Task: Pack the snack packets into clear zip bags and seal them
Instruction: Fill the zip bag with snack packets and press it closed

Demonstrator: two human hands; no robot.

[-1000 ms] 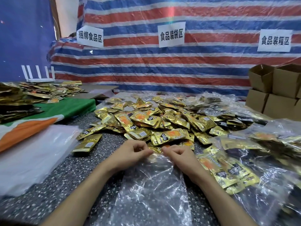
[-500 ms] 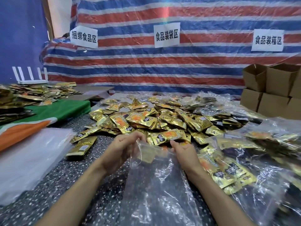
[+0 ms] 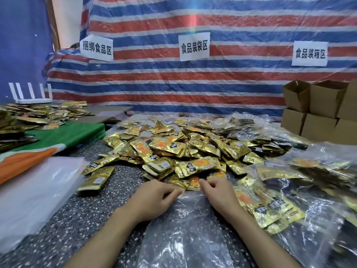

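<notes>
A clear zip bag (image 3: 189,235) lies flat on the speckled table (image 3: 81,219) in front of me, its mouth pointing at a heap of gold snack packets (image 3: 173,149). My left hand (image 3: 152,200) and my right hand (image 3: 216,192) both pinch the bag's top edge, close together, at the near foot of the heap. No packet shows inside the bag. To the right lie filled clear bags of packets (image 3: 270,207).
A stack of empty clear bags (image 3: 32,194) lies at the left, beside a green and orange cloth (image 3: 58,140) and more packets (image 3: 38,115). Brown cardboard boxes (image 3: 318,109) stand at the back right. A striped tarp (image 3: 193,82) with paper signs hangs behind.
The bag's mouth, held up and pulled apart half a second ago, is down on the table again. Both hands have come back together on its top edge.
</notes>
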